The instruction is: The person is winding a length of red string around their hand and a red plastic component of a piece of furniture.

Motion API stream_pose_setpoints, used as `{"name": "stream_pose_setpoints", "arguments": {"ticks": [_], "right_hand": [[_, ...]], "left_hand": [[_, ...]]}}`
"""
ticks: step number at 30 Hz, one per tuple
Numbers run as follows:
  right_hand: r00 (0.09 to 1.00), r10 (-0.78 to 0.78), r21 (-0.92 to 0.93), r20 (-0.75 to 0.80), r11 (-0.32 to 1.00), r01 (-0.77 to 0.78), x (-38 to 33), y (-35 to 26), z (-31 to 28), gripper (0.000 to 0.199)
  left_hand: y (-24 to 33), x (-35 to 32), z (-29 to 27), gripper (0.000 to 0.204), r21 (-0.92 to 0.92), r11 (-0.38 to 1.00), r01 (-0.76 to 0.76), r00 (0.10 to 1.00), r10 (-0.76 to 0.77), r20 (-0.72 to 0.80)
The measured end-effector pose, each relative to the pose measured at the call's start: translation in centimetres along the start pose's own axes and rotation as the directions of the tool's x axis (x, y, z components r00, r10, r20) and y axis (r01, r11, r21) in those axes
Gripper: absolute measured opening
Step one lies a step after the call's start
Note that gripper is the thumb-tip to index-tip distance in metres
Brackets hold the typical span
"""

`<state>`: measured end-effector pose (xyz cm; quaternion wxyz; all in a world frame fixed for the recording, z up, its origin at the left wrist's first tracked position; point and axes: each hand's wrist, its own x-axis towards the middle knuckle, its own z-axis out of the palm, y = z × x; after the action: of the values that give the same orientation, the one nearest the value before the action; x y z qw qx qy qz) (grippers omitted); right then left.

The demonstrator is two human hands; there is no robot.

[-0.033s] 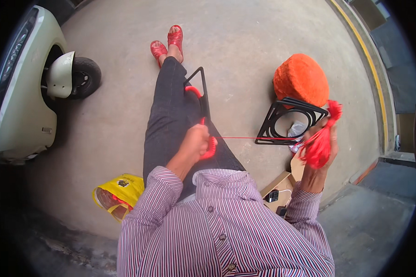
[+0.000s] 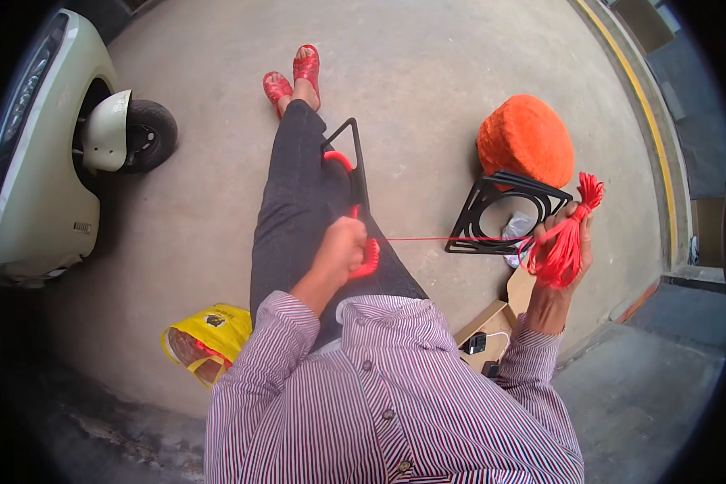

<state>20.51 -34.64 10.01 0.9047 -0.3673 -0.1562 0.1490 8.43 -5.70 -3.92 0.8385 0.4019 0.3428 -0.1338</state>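
Note:
Over my lap lies a black square frame (image 2: 360,179), seen tilted, with a ring inside it partly wound in red cord (image 2: 369,260). My left hand (image 2: 345,244) is closed around the frame's near part, and its fingertips are partly hidden. From there a taut red strand (image 2: 436,239) runs right to a bundle of red cord (image 2: 563,252). That bundle, tied near its top with a looped tuft above, is gripped by my right hand (image 2: 582,260). More black frames (image 2: 469,211), stacked, lie on the floor beyond my right hand.
An orange plush stool (image 2: 526,139) stands behind the stacked frames. Crumpled clear plastic (image 2: 518,227) lies within them. A cardboard box (image 2: 486,321) with a black device is near my right elbow. At left are a yellow bag (image 2: 227,324) and a white vehicle (image 2: 44,161) with a wheel.
My right hand has shifted slightly, and the cord bundle has swung upright with its tuft a little higher and sharper. The left hand and the frame stay put.

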Motion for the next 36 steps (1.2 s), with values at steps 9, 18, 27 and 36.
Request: {"name": "stream_pose_setpoints", "arguments": {"ticks": [9, 18, 27, 36], "right_hand": [[0.643, 0.762, -0.049, -0.074, 0.641, -0.766, -3.9, 13.5, 2.6, 0.039], [0.766, 0.638, -0.502, -0.073, 0.641, -0.581, 1.7, 15.4, -2.0, 0.025], [0.741, 0.671, -0.981, -0.004, 0.142, -0.133, 1.9, 18.1, -0.3, 0.022], [0.948, 0.312, 0.052, 0.059, 0.948, -0.315, 3.1, 8.1, -2.9, 0.020]], "left_hand": [[2.1, -6.3, 5.8, 0.025, 0.666, 0.113, -0.738, 0.528, 0.710, 0.465], [4.6, -4.5, -0.3, 0.021, 0.829, 0.091, -0.551, 0.592, 0.743, 0.312], [0.8, -0.4, 0.2, 0.030, 0.851, 0.369, -0.373, 0.801, 0.591, 0.095], [0.0, 1.0, 0.3, 0.056, 0.167, 0.960, -0.224, 0.974, 0.217, 0.062]]}}
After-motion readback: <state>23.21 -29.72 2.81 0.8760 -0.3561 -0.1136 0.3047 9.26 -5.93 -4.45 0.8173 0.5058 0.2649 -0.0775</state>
